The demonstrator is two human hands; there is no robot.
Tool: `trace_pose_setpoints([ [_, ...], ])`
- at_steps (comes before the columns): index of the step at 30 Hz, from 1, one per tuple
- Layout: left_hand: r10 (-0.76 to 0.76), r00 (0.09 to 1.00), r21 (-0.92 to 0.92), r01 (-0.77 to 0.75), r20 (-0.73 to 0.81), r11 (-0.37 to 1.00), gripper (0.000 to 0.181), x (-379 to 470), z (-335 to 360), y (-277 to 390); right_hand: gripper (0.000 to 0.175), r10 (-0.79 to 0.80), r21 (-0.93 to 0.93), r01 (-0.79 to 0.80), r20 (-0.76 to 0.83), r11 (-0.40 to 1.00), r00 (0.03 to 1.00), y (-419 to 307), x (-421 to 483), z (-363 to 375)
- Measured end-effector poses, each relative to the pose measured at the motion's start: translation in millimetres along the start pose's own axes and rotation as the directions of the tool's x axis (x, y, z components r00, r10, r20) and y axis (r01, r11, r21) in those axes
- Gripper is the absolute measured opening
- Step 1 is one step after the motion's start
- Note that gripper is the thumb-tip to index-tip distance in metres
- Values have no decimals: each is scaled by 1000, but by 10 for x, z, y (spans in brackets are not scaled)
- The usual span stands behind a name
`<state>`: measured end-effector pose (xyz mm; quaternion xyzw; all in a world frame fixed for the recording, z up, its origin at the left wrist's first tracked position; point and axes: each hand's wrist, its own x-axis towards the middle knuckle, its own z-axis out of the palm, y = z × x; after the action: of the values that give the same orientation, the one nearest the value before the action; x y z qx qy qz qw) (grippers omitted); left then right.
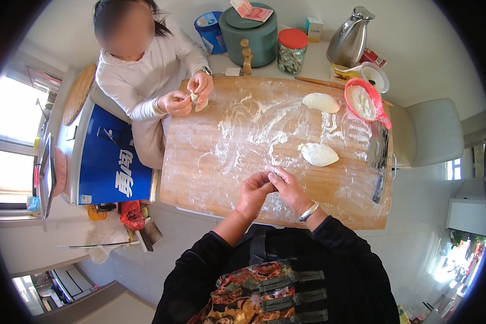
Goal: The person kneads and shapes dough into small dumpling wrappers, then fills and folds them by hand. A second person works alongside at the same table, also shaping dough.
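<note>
My left hand (254, 193) and my right hand (290, 188) meet above the near edge of a floured wooden board (202, 170). Their fingertips touch; whether something small is pinched between them cannot be told. Beyond my right hand lies a lump of white dough (319, 154), and a second dough lump (320, 103) rests farther back. At the right back corner a pink plastic scoop (378, 111) holds white flour (362, 102). A kitchen knife (378, 150) with a wide, flour-dusted blade lies along the right edge.
A person (146, 77) at the far left corner holds a small piece of dough (199, 103). A thin rolling pin (320, 82) lies along the back edge. Behind stand a green appliance (251, 40), a red-lidded jar (292, 54) and a steel jug (348, 38). A chair (433, 129) is at right.
</note>
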<state>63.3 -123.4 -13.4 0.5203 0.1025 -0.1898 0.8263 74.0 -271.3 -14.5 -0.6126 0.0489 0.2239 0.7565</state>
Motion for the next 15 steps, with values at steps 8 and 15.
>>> trace_pose_setpoints([
  [8,-41,999,11,41,-19,999,25,52,7,-69,34,-54,-61,50,-75,997,996,6,-70,13],
  [15,-63,998,-49,62,-10,997,24,56,-6,-65,28,-212,-377,144,-147,915,966,-42,-158,-25],
])
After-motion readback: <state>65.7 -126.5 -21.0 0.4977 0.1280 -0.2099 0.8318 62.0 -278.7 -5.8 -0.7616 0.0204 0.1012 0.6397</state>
